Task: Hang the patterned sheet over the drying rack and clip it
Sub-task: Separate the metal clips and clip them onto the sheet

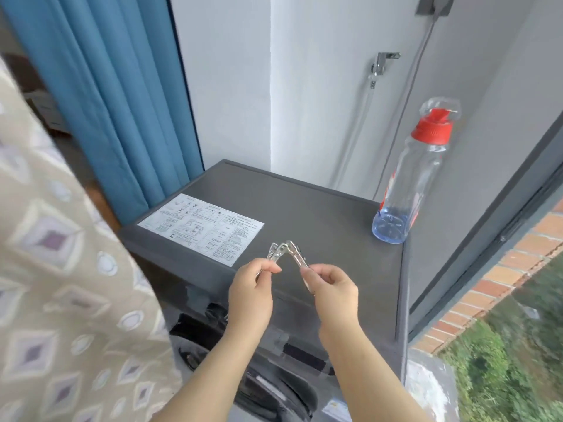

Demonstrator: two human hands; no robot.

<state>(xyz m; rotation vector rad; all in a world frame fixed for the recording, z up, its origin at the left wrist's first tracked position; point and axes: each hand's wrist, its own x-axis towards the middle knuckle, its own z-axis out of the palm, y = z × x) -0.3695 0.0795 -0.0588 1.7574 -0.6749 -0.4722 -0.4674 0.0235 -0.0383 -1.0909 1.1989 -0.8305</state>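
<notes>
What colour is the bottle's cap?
Red; the bottle's cap shows clearly in the head view.

A dark grey washing machine (304,208) fills the middle, a white instruction sticker (201,228) on its lid near the left edge. A clear plastic bottle (411,181) with a red cap (a little blue liquid at the bottom) stands at the lid's far right corner. Blue curtains (122,102) hang behind on the left; a metal tap (380,63) and hose sit on the white wall. Brick (502,269) and greenery show lower right.

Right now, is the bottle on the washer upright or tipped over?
Upright: the bottle stands on its base at the washer top's right edge, red cap up.
</notes>
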